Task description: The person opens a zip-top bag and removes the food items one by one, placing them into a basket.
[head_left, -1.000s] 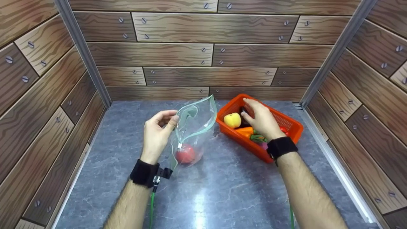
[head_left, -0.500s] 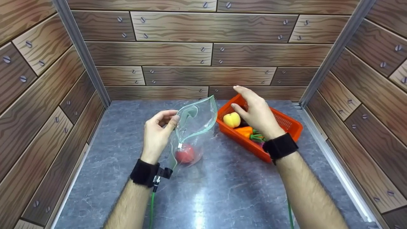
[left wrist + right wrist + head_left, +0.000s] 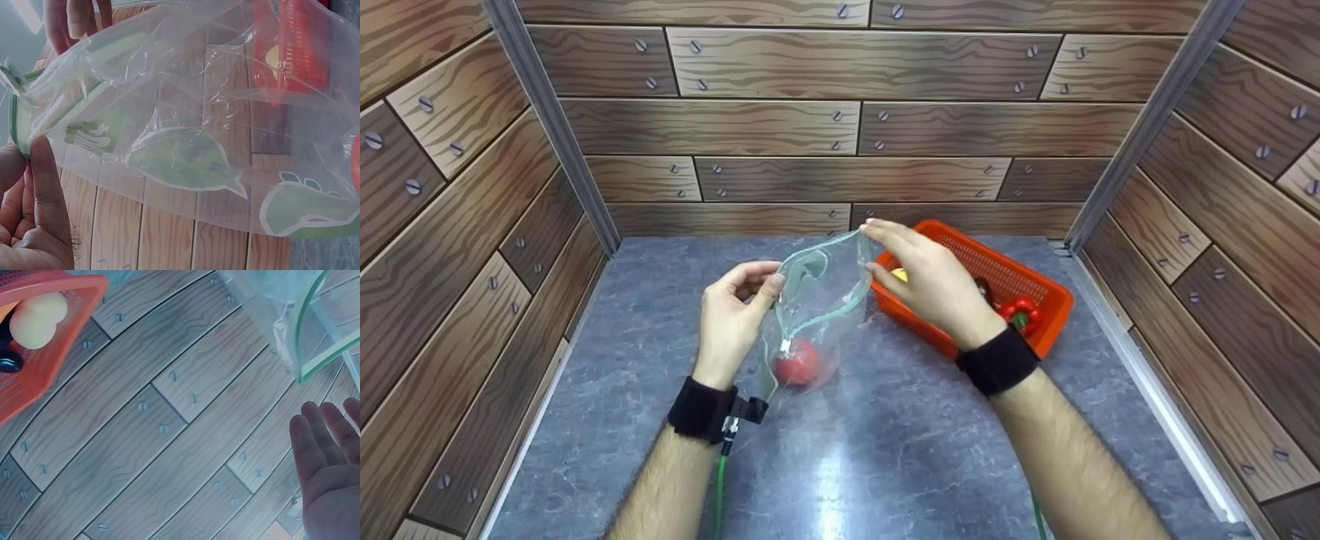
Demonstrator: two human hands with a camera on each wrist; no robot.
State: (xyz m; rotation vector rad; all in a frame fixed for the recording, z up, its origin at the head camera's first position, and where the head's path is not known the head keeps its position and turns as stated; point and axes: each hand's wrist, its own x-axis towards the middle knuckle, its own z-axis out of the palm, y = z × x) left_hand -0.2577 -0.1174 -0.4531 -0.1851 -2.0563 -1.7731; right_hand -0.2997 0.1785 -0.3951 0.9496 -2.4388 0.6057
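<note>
My left hand [image 3: 731, 322] pinches the side of a clear zip bag [image 3: 829, 292] with green edging between thumb and fingers. The bag's mouth gapes upward, and a round red thing [image 3: 797, 364] lies at its bottom. In the left wrist view, green leaf-like prints show on the bag [image 3: 180, 163]. My right hand [image 3: 937, 289] reaches to the far corner of the mouth with its fingers extended and nothing held. Seen from the right wrist, a small gap appears between the fingertips and the bag's corner [image 3: 306, 374].
A red-orange basket [image 3: 911, 322] stands right of the bag, partly under my right forearm and hand. Inside are a red pepper [image 3: 1021, 315], a yellow fruit [image 3: 899, 274] mostly hidden, and a dark item [image 3: 984, 289]. Wood-patterned walls [image 3: 780, 127] enclose the grey surface [image 3: 645, 315].
My right hand has moved left from over the basket to the bag's mouth, bringing nothing with it. The left hand and the bag have stayed in place.
</note>
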